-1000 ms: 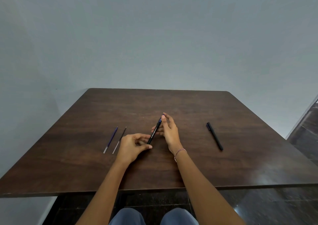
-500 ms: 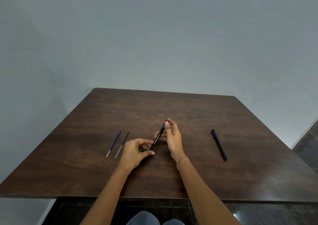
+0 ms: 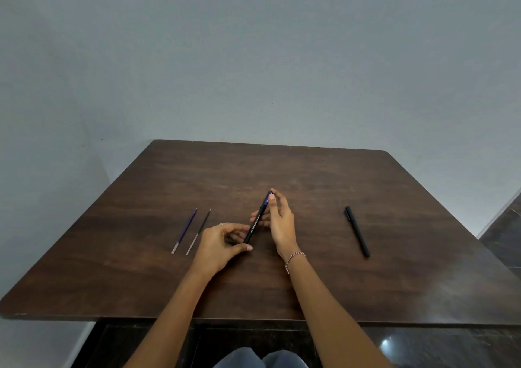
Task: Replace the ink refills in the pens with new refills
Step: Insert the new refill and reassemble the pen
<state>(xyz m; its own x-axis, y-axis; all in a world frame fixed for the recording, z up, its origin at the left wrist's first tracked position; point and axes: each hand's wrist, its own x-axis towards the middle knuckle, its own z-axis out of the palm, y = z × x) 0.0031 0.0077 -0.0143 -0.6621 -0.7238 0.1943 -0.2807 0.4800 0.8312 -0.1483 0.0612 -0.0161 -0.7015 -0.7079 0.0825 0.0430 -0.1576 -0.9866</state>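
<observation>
One pen (image 3: 255, 222) (near end hidden) in left hand (image 3: 217, 246) and right hand (image 3: 282, 224)

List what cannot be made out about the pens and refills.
Head view:
Held pen: left hand covers its near tip, right hand part of its blue end; opened or not is hidden.
Blue refill, dark refill: too small to judge ink.
Lying pen: too small to read.
</observation>
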